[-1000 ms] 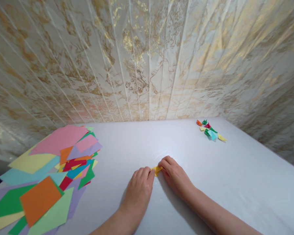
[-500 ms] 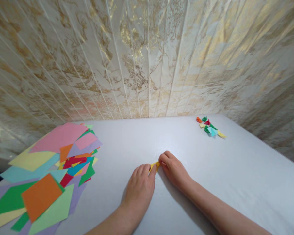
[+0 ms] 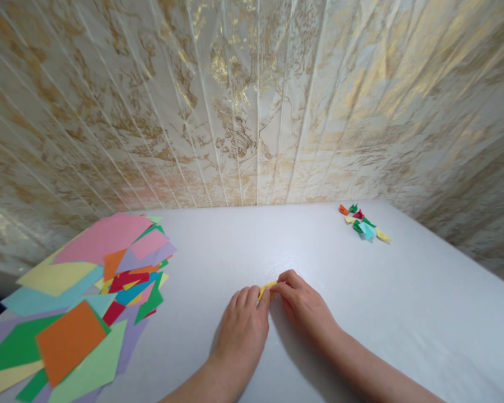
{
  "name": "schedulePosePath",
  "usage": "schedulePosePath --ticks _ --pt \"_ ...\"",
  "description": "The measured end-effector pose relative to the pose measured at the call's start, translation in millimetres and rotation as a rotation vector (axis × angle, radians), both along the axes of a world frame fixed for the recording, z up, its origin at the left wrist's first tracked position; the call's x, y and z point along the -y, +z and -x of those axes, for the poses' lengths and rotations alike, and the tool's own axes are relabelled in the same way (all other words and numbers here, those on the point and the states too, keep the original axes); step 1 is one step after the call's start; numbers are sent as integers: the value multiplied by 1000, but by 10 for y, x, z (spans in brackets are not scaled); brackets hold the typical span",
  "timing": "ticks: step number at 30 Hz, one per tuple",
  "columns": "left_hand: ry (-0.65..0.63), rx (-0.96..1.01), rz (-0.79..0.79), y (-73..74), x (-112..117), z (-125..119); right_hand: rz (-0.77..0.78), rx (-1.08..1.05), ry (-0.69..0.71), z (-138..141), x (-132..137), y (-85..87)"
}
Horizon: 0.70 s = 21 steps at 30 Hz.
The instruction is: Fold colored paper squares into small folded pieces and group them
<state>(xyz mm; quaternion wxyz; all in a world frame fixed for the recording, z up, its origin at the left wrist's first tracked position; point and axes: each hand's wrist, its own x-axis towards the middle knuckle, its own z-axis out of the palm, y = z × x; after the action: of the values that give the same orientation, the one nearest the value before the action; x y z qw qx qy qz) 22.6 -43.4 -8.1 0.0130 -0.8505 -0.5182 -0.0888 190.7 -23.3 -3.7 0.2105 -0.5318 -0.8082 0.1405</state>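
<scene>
A small yellow folded paper [image 3: 267, 289] lies on the white table between my two hands. My left hand [image 3: 244, 319] rests palm down at its left end, with fingers together and thumb and fingertips closed on the paper. From the other side, my right hand [image 3: 304, 302] pinches the right end with bent fingers. Only a narrow yellow strip shows; the fingers cover the rest, so its exact fold is hidden.
A spread of coloured paper sheets [image 3: 71, 341] covers the table's left side, with a large pink sheet [image 3: 105, 238] at the back. Several small folded paper pieces [image 3: 367, 229] sit at the far right. A gold-patterned curtain [image 3: 243, 112] hangs behind the white table [image 3: 218, 240].
My right hand's fingers have shifted slightly toward my left thumb along the yellow paper. The whole view has moved a little; my left hand keeps its hold.
</scene>
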Motion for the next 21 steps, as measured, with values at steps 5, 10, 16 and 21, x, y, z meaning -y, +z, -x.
schedulePosePath --ticks 5,10,16,21 --pt "6 -2 -27 -19 -7 -5 -31 66 -2 34 13 -40" --pt "1 35 -9 -47 -15 -3 -65 220 -28 71 62 -19" --pt "8 55 32 -36 2 7 -108 462 -35 87 127 -17" --pt "3 32 41 29 19 5 -105 588 -52 79 133 -17"
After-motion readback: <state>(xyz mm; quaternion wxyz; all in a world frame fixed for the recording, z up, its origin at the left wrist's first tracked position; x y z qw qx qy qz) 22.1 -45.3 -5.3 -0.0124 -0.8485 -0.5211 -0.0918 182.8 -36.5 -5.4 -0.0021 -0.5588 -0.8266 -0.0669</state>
